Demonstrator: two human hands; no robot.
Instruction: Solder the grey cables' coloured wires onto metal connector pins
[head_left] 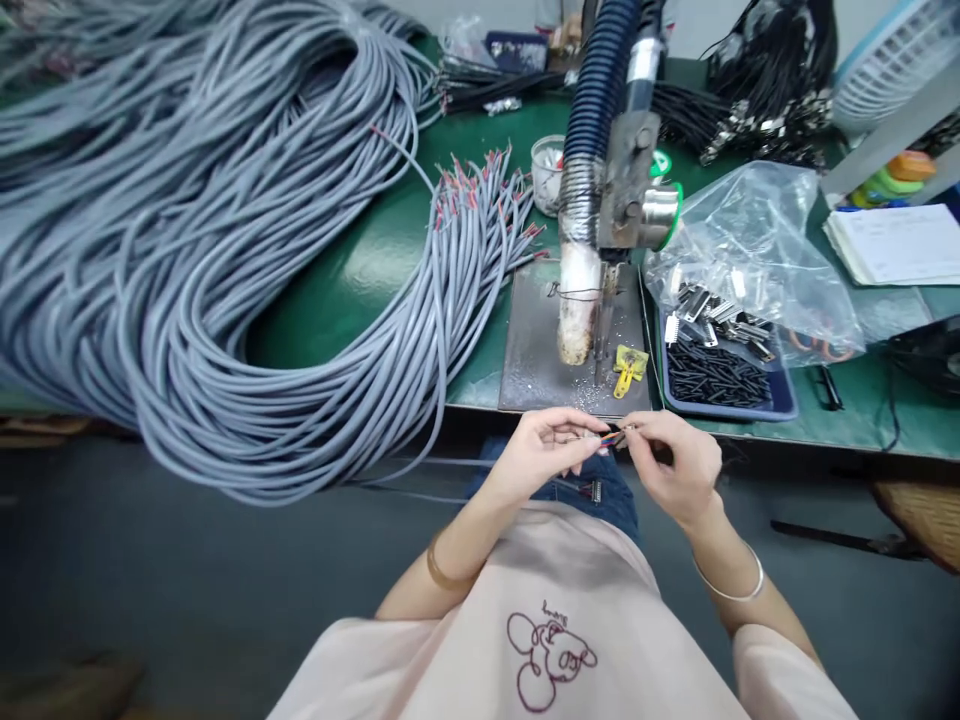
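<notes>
Above my lap, at the bench's front edge, my left hand point(551, 445) pinches a grey cable's thin coloured wires point(611, 438) between thumb and fingers. My right hand point(675, 462) meets it from the right, thumb and forefinger closed at the wire ends. A small piece there is mostly hidden by the fingertips, so I cannot tell its kind. On my jeans lies a metal multi-pin connector point(596, 491) with wires on it. Just beyond my hands is a dark metal plate point(536, 340) with a yellow clip-like piece point(626, 372) on it.
Bundled grey cables point(300, 400) with stripped red ends cover the left bench. A ribbed hose point(596, 130) and metal bracket point(630, 185) hang over the plate. To the right, a blue tray point(784, 400) holds black sleeves and connectors, beside a plastic bag point(780, 215) and a fan point(896, 65).
</notes>
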